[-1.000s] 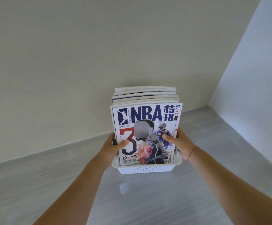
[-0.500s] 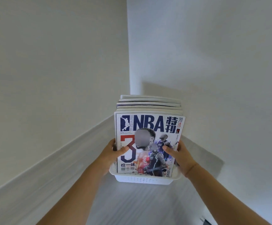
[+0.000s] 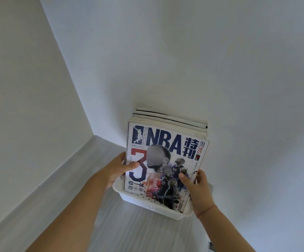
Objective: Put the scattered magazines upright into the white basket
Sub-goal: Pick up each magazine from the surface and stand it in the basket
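Reaching forward, both hands clasp the white basket (image 3: 153, 206), left hand (image 3: 117, 169) and right hand (image 3: 197, 186) each in a closed grip on its sides, thumbs pressed on the front cover. The magazines (image 3: 165, 157) stand upright inside it. The basket sits close to the white wall (image 3: 183, 60), with open floor (image 3: 133, 231) in front.

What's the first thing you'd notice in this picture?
The bright NBA magazine in the middle, standing upright at the front of a row of magazines in a white basket. The left hand and right hand grip the basket's sides beside a plain white wall.
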The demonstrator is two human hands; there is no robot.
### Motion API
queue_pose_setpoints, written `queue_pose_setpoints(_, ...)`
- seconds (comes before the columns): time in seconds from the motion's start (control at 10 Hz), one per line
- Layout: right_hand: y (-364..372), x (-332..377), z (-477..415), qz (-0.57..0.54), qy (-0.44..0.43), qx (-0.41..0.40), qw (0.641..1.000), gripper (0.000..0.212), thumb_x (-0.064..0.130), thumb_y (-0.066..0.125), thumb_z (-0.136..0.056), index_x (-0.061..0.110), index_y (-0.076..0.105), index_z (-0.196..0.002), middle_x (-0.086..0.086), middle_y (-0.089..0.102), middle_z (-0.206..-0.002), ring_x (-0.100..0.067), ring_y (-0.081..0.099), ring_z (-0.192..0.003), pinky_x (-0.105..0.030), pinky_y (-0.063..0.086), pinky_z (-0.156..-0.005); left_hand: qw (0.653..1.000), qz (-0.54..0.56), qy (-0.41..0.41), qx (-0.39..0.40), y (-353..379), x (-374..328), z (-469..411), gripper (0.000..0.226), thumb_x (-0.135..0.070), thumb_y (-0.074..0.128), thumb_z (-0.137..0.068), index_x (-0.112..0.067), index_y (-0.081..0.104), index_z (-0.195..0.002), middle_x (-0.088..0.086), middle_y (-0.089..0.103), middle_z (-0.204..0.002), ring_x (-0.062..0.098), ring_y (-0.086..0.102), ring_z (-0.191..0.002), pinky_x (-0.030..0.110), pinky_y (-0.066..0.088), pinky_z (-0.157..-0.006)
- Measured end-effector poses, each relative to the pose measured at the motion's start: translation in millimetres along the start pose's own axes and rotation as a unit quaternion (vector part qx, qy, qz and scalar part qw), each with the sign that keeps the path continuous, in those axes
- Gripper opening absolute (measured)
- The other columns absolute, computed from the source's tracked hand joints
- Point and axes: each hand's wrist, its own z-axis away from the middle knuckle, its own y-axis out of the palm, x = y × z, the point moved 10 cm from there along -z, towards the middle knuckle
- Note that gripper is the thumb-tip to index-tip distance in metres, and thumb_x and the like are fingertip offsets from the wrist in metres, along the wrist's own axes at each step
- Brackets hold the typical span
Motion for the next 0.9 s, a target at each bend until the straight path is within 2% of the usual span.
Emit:
queue_pose_setpoints(0.1,-3.4,1.6,-10.0,0.003,-0.006,-0.017,1.000,0.050,0.022,0.075,-0.074,0.021,0.047,-0.115,-0.001,0.068,-0.104,-0.025,0.069,-0.091,-0.051,0.055,-0.084,1.000,-0.012,0.006,0.013,4.6,-7.4,-16.5,0.061,-0.032,0.081,-0.061,-0.027,0.056,-0.116,0.000,0.071,-0.111,0.023,0.066,-0.102,0.044,0.049,-0.087)
queue_pose_setpoints(0.3,-3.8,8.4,-24.5,0.011,-0.009,-0.026,1.000,0.061,0.023,0.075,-0.074,0.022,0.042,-0.126,-0.002,0.063,-0.115,-0.026,0.066,-0.095,-0.053,0.053,-0.088,0.998,-0.049,0.004,0.024,9.3,-16.5,-35.0,0.049,-0.034,0.081,-0.055,-0.028,0.065,-0.101,-0.002,0.075,-0.098,0.019,0.067,-0.095,0.033,0.043,-0.077)
queue_pose_setpoints(0.5,-0.7,10.3,-25.1,0.015,-0.010,-0.019,1.000,0.060,0.022,0.073,-0.076,0.022,0.042,-0.127,-0.001,0.066,-0.113,-0.024,0.067,-0.094,-0.054,0.053,-0.088,0.998,-0.054,0.017,0.006,7.9,-15.7,-37.9,0.040,-0.037,0.079,-0.063,-0.033,0.063,-0.100,-0.009,0.073,-0.096,0.012,0.066,-0.093,0.028,0.041,-0.071)
queue_pose_setpoints(0.6,-0.1,13.2,-24.1,0.021,-0.001,-0.021,1.000,0.061,0.023,0.072,-0.076,0.022,0.042,-0.129,-0.002,0.066,-0.113,-0.025,0.067,-0.094,-0.055,0.052,-0.089,0.997,-0.070,0.020,-0.022,4.8,-19.4,-36.5,0.031,-0.035,0.077,-0.069,-0.034,0.062,-0.096,-0.011,0.071,-0.093,0.007,0.063,-0.087,0.029,0.040,-0.072)
queue_pose_setpoints(0.7,1.6,16.0,-21.2,0.020,0.002,-0.015,1.000,0.062,0.023,0.072,-0.078,0.021,0.040,-0.130,-0.006,0.064,-0.118,-0.028,0.065,-0.097,-0.056,0.050,-0.091,0.994,-0.088,0.024,-0.063,4.0,-18.8,-29.4,0.035,-0.038,0.078,-0.069,-0.032,0.060,-0.098,-0.006,0.069,-0.100,0.007,0.062,-0.083,0.030,0.045,-0.073)
queue_pose_setpoints(0.8,5.0,21.4,-16.8,0.047,0.008,-0.017,0.999,0.064,0.021,0.070,-0.079,0.020,0.035,-0.133,-0.008,0.059,-0.126,-0.030,0.062,-0.102,-0.053,0.049,-0.094,0.981,-0.123,0.025,-0.151,-8.1,-24.1,-14.5,0.056,-0.041,0.078,-0.069,-0.027,0.052,-0.117,0.001,0.062,-0.124,0.021,0.061,-0.102,0.037,0.049,-0.082)
queue_pose_setpoints(0.9,-13.3,30.3,-3.4,0.123,-0.012,-0.080,0.989,0.074,0.024,0.071,-0.079,0.015,0.029,-0.140,-0.010,0.043,-0.142,-0.033,0.048,-0.124,-0.054,0.042,-0.102,0.963,-0.136,-0.007,-0.234,-14.8,-1.7,16.4,0.088,-0.042,0.079,-0.067,-0.026,0.032,-0.140,0.005,0.036,-0.150,0.030,0.037,-0.135,0.052,0.034,-0.105)
